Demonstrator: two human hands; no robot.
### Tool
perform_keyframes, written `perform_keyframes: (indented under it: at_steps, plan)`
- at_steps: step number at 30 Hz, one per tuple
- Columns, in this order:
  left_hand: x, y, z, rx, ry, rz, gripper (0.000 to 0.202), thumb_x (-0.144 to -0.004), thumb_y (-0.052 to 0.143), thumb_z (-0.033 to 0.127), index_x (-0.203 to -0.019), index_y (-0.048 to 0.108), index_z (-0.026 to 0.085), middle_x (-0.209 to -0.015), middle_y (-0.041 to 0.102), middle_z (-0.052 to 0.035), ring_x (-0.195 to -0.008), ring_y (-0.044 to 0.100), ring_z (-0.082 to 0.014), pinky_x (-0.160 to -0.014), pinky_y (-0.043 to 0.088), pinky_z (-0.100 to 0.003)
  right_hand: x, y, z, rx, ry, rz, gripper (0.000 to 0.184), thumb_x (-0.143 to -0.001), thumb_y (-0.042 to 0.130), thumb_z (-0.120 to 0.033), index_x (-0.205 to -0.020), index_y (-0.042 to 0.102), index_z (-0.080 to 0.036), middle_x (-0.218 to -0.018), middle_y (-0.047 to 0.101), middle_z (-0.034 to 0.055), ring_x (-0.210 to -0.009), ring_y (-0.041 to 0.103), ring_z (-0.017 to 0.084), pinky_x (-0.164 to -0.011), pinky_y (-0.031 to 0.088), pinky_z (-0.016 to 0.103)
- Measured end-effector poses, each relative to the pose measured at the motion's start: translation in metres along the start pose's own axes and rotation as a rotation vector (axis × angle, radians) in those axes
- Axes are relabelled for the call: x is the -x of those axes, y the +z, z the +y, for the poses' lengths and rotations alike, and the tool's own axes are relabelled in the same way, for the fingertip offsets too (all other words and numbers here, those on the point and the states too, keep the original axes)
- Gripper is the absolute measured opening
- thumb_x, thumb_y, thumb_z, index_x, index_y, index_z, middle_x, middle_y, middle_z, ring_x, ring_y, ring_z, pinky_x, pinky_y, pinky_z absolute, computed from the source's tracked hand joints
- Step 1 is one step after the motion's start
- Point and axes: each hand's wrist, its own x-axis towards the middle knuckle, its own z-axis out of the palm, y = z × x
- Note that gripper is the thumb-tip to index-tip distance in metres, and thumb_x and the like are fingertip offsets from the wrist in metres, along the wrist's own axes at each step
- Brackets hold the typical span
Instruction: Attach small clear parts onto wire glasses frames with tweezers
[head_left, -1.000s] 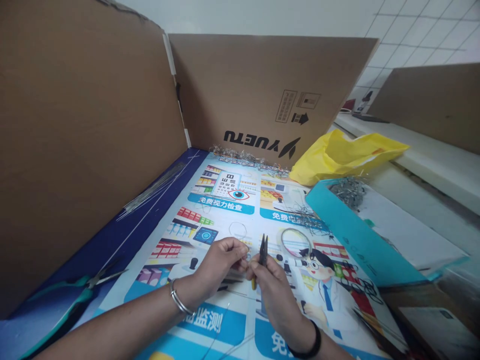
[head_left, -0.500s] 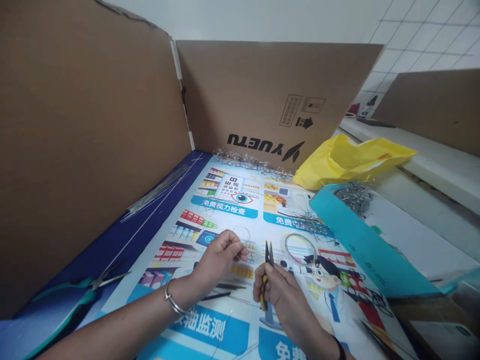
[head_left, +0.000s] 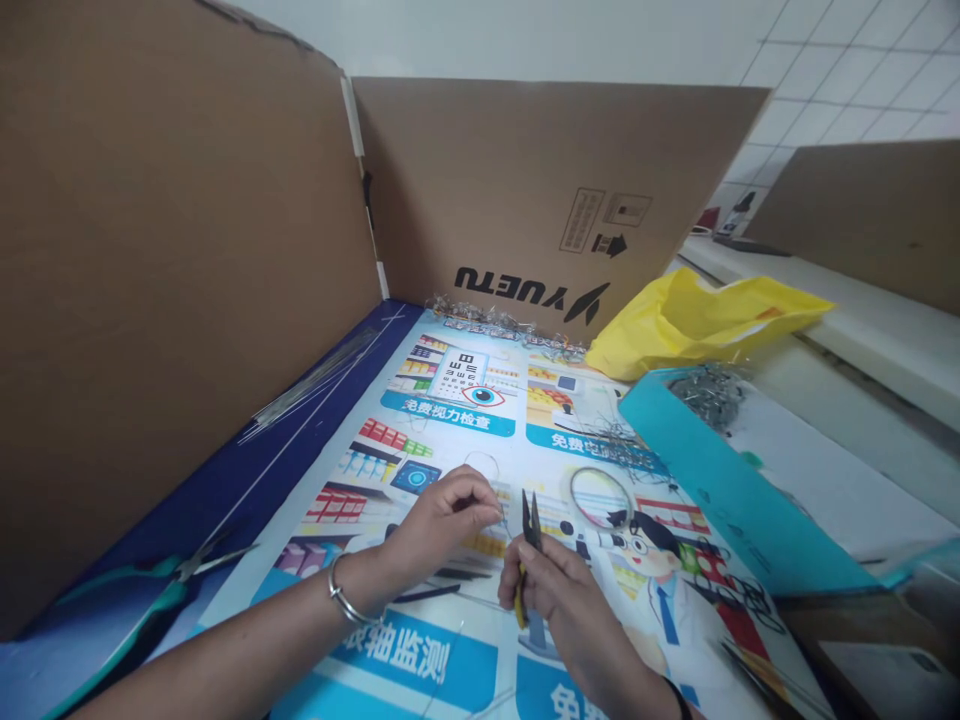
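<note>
My left hand point(head_left: 450, 510), with a silver bangle at the wrist, is closed in a pinch above the printed poster. A thin wire point(head_left: 505, 520) shows at its fingertips, and a faint wire loop point(head_left: 480, 462) appears just beyond the knuckles. Small pliers with yellow handles point(head_left: 531, 520) are gripped in my right hand point(head_left: 559, 590), their dark pointed jaws upward and slightly apart. The jaws stand just right of the left fingertips, not touching them. Right of the pliers lies a coil of wire point(head_left: 601, 497).
Green-handled pliers point(head_left: 176, 590) lie at left, below a bundle of straight wires point(head_left: 315, 385). Cardboard panels point(head_left: 525, 180) rise behind and left. At right are a turquoise tray point(head_left: 720, 490) with a heap of bent wire pieces point(head_left: 705, 395) and a yellow bag point(head_left: 675, 320).
My left hand has shifted slightly right, and my right hand slightly left and down. The plier jaws tilt a little more to the left and look wider apart.
</note>
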Motion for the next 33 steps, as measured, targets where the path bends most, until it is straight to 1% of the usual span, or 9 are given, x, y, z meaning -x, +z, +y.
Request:
perform_keyframes:
  at_steps: [2,5,12,15,18,21,24,28,33]
  plan:
    - [0.001,0.001,-0.001,0.013,0.019,-0.055,0.010,-0.075,0.060,0.022,-0.067,0.060,0.016,-0.072,0.050,0.0006,-0.064,0.049,-0.0106,-0.064,0.041,-0.024,0.000,0.001,-0.001,-0.043,-0.010,0.003,0.029,-0.083,0.055,-0.046,-0.078,0.056,-0.017,-0.066,0.058,0.0025,-0.061,0.053,0.014,-0.055,0.035,0.025]
    - [0.001,0.001,-0.003,0.060,-0.023,-0.110,0.011,-0.077,0.058,0.022,-0.068,0.059,0.016,-0.070,0.050,0.0014,-0.054,0.047,-0.0080,-0.054,0.040,-0.022,0.000,0.001,0.000,-0.057,-0.034,0.005,0.029,-0.082,0.057,-0.046,-0.076,0.055,-0.017,-0.067,0.057,0.0023,-0.063,0.053,0.014,-0.057,0.036,0.026]
    - [0.001,0.000,-0.003,-0.086,0.059,-0.168,0.010,-0.077,0.060,0.020,-0.069,0.064,0.017,-0.075,0.059,-0.0028,-0.075,0.055,-0.0143,-0.072,0.043,-0.027,-0.003,-0.003,0.005,0.042,-0.101,0.065,0.025,-0.083,0.055,-0.044,-0.082,0.054,-0.019,-0.065,0.056,0.0005,-0.062,0.049,0.014,-0.056,0.035,0.026]
    - [0.003,0.004,-0.003,0.032,-0.026,-0.120,0.009,-0.075,0.064,0.025,-0.075,0.063,0.016,-0.078,0.060,-0.0031,-0.075,0.056,-0.0149,-0.072,0.043,-0.028,-0.003,-0.001,0.003,0.115,-0.145,0.096,0.024,-0.083,0.055,-0.043,-0.080,0.054,-0.019,-0.064,0.055,0.0000,-0.062,0.047,0.014,-0.057,0.036,0.026]
    - [0.009,0.012,-0.004,0.292,-0.248,-0.033,0.025,-0.073,0.068,0.031,-0.090,0.057,0.017,-0.067,0.058,0.0008,-0.063,0.056,-0.0122,-0.064,0.043,-0.026,-0.003,0.001,0.001,0.202,-0.179,0.169,0.024,-0.082,0.055,-0.043,-0.080,0.054,-0.019,-0.066,0.055,0.0001,-0.065,0.048,0.015,-0.059,0.037,0.027]
    - [0.015,0.020,-0.005,0.412,-0.385,-0.008,0.029,-0.075,0.067,0.037,-0.091,0.057,0.016,-0.071,0.062,-0.0022,-0.064,0.057,-0.0123,-0.064,0.043,-0.026,-0.004,0.001,-0.001,0.320,-0.229,0.251,0.022,-0.083,0.054,-0.042,-0.081,0.056,-0.020,-0.071,0.057,0.0010,-0.070,0.051,0.017,-0.064,0.039,0.028]
    - [0.020,0.025,-0.002,0.413,-0.410,-0.003,0.033,-0.075,0.065,0.043,-0.090,0.062,0.013,-0.077,0.065,-0.0059,-0.071,0.059,-0.0142,-0.065,0.043,-0.025,-0.004,0.001,-0.002,0.488,-0.321,0.301,0.019,-0.082,0.055,-0.039,-0.079,0.057,-0.020,-0.073,0.058,0.0015,-0.070,0.052,0.018,-0.065,0.039,0.028]
    - [0.021,0.026,-0.001,0.356,-0.390,0.018,0.033,-0.076,0.064,0.044,-0.085,0.065,0.013,-0.075,0.065,-0.0042,-0.069,0.057,-0.0132,-0.063,0.042,-0.023,-0.004,0.002,0.000,0.672,-0.391,0.279,0.016,-0.082,0.054,-0.035,-0.073,0.055,-0.021,-0.069,0.056,0.0008,-0.065,0.050,0.016,-0.061,0.036,0.027]
    - [0.019,0.027,-0.009,0.304,-0.360,0.057,0.027,-0.077,0.064,0.040,-0.084,0.066,0.014,-0.071,0.063,-0.0015,-0.063,0.054,-0.0117,-0.062,0.044,-0.023,-0.004,0.006,0.001,0.676,-0.379,0.233,0.016,-0.083,0.053,-0.034,-0.073,0.057,-0.020,-0.069,0.057,0.0014,-0.065,0.050,0.017,-0.060,0.035,0.027]
